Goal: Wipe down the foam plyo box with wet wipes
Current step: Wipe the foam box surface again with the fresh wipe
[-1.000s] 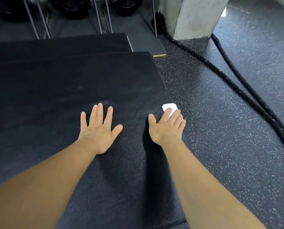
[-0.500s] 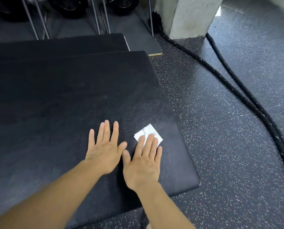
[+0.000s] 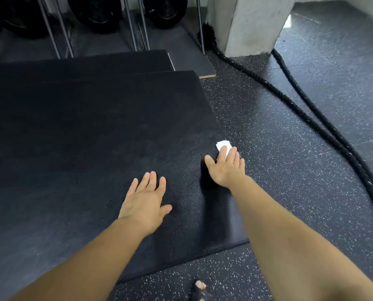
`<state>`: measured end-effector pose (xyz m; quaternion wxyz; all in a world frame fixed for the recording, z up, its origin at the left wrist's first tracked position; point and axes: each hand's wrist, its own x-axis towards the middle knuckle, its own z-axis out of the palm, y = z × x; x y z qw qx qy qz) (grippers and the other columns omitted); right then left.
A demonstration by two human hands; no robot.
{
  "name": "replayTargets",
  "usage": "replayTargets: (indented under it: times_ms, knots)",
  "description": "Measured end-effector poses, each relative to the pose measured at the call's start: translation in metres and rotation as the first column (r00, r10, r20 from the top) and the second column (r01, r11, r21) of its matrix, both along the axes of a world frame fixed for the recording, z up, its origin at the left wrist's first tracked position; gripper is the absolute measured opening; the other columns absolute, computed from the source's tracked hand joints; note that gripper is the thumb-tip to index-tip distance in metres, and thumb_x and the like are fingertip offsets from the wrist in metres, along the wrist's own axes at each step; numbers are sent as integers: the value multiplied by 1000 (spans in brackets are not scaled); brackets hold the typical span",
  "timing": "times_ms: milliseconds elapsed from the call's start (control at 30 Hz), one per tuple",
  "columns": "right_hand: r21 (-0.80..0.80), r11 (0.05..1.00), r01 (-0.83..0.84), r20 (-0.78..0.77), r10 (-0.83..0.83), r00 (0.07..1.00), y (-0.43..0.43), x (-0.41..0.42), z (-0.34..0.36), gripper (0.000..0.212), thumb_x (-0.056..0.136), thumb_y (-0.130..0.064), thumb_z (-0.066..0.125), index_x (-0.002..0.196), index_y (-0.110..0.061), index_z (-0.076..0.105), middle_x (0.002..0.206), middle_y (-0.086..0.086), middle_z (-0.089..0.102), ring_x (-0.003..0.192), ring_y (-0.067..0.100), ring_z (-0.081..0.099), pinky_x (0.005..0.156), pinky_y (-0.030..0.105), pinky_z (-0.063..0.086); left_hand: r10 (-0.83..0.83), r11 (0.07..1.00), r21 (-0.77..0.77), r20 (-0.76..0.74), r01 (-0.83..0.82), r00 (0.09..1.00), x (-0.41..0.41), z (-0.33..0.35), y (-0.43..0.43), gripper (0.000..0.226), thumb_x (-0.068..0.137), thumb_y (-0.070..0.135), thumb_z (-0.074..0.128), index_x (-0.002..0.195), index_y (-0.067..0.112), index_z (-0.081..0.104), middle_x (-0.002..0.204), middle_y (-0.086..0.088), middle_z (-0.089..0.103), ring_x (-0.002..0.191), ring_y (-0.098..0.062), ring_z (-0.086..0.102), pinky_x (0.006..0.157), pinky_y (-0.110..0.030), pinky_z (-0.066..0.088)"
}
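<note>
Head cam, sweeping L to R. Far left is all foam plyo box (image 3: 83, 137), its black textured top filling most of the view, w/ a second dark slab just behind it. I judge it soft but firm enough to lean on, grippy not slick, too bulky to shift by accident, so no need to hold it, just brace.

Left hand (image 3: 145, 200) is doing exactly that: flat, fingers spread wide, palm down on the top, nothing in it.

Moving right, right hand (image 3: 225, 168) sits at the box's right edge, fingers stretched out and pressed down on the wet wipe (image 3: 223, 145). It pins the wipe rather than pinching it; a white corner pokes out past the fingertips. I read the wipe as thin, limp, damp, likely to bunch or slide off over the edge, so flat-palm pressure over its middle is the way, w/ fingers kept on top of it.

Further right: speckled rubber floor (image 3: 300, 170), well below the box top, a thick battle rope (image 3: 324, 127) curving across it, and a concrete pillar (image 3: 250, 25) at back. Near bottom, a sandalled foot (image 3: 199, 290) on the floor just beside the box's front edge.
</note>
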<state>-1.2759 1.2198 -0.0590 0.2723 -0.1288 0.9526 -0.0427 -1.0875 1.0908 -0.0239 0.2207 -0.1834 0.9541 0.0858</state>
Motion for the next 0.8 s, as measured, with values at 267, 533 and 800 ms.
replayTargets:
  times_ms: [267, 533, 800]
  knots:
    - [-18, 994, -105, -73, 103, 992, 12, 91, 5, 80, 97, -60, 4, 151, -7, -21, 157, 18, -28, 146, 30, -27, 116, 43, -18, 20, 999, -29, 47, -19, 999, -4, -1, 1, 72, 102, 47, 33, 154, 19, -7, 161, -8, -14, 147, -20, -18, 118, -42, -13]
    - [-53, 962, -267, -89, 262, 961, 26, 149, 8, 76, 88, -60, -13, 148, -15, -29, 149, 8, -42, 141, 23, -37, 111, 43, -27, 41, 997, -71, 108, -33, 993, -6, 3, 6, 72, 102, 48, 32, 154, 21, -9, 161, -5, -15, 147, -18, -17, 118, -44, -11]
    - [28, 979, -203, -105, 205, 973, 38, 62, 7, 71, 100, -56, 3, 153, -15, -19, 159, 15, -25, 148, 29, -22, 117, 45, -17, 88, 996, 14, 159, -92, 983, -8, 10, 10, 70, 103, 40, 35, 154, 21, -10, 160, -4, -20, 147, -19, -19, 121, -44, 4]
